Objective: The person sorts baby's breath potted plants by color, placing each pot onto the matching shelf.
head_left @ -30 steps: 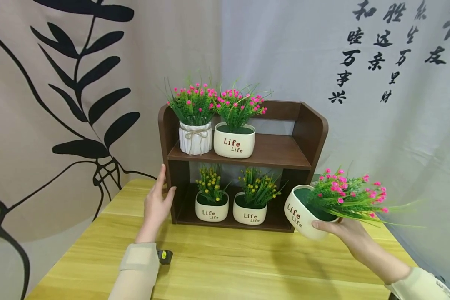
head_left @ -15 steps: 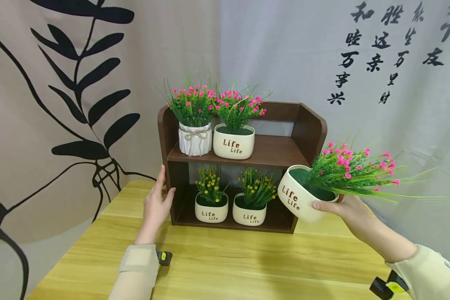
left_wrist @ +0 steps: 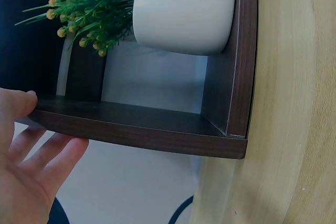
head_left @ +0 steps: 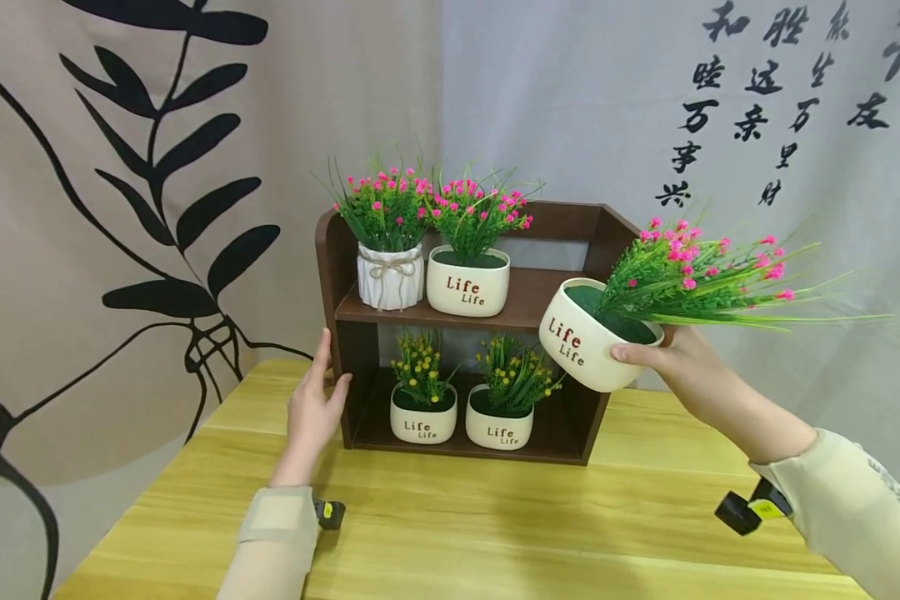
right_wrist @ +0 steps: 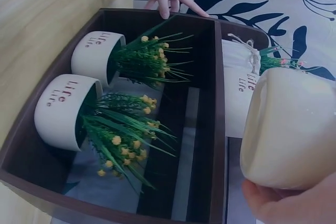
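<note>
1. Nearest me, my right hand [head_left: 678, 362] grasps the pot [head_left: 581, 337] from below and behind, thumb hooked over its near rim, the base cupped against my palm; the right wrist view shows my fingers [right_wrist: 294, 203] wrapped under its cream body [right_wrist: 289, 129].
2. In the last second I have lifted this pot from just above the table's right edge, up and leftward, so it now hangs at the height of the upper shelf [head_left: 540, 300], at that shelf's right end. I judge this puts it level with the free space there.
3. The pot is tilted, its mouth turned up and to the right; its pink flowers [head_left: 705, 271] lean right, over my wrist and away from the rack [head_left: 333, 275]. Its printed side faces left, towards the rack.
4. My left hand [head_left: 315, 400] has not moved: relaxed, fingers straight, flat against the rack's left side wall near the table [head_left: 495, 525]. The left wrist view shows a fingertip [left_wrist: 18, 103] on the wall's edge, nothing clasped.
5. Farther in, two yellow pots [head_left: 461, 417] sit side by side on the lower shelf, towards its left.
6. Farthest, two pink pots [head_left: 431, 279] stand touching at the upper shelf's left end; the right part is bare wood.
</note>
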Action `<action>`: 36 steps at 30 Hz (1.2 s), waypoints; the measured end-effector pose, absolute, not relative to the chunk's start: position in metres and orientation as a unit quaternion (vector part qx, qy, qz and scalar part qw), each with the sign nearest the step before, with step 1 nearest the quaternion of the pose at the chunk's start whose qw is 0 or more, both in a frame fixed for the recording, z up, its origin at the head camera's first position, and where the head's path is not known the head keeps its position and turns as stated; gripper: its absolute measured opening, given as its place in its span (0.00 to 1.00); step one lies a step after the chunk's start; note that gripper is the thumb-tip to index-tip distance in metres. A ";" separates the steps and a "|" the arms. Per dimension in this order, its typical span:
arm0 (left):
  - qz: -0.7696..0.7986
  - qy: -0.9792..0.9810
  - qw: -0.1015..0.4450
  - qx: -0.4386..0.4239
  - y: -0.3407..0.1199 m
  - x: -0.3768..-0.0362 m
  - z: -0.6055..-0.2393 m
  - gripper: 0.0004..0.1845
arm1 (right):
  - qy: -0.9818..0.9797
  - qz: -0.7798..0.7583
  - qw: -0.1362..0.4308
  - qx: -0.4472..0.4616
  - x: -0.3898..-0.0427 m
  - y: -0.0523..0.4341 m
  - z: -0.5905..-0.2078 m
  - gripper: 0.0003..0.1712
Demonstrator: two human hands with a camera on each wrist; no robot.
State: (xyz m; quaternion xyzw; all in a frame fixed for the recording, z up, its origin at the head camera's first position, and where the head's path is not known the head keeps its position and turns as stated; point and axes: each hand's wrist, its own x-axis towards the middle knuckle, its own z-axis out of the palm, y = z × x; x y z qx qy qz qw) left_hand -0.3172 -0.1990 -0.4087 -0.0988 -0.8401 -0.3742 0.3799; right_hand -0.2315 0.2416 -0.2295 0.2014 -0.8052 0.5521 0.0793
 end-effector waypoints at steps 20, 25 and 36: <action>-0.359 -0.840 0.395 -0.098 -0.198 -0.320 -0.411 0.43 | -0.844 0.514 0.052 0.144 -0.268 0.221 -0.213 0.45; -0.361 -0.839 0.394 -0.103 -0.198 -0.320 -0.410 0.43 | -0.858 0.497 0.059 0.118 -0.277 0.216 -0.211 0.47; -0.360 -0.839 0.397 -0.099 -0.198 -0.319 -0.409 0.43 | -0.858 0.501 0.052 0.104 -0.294 0.212 -0.211 0.51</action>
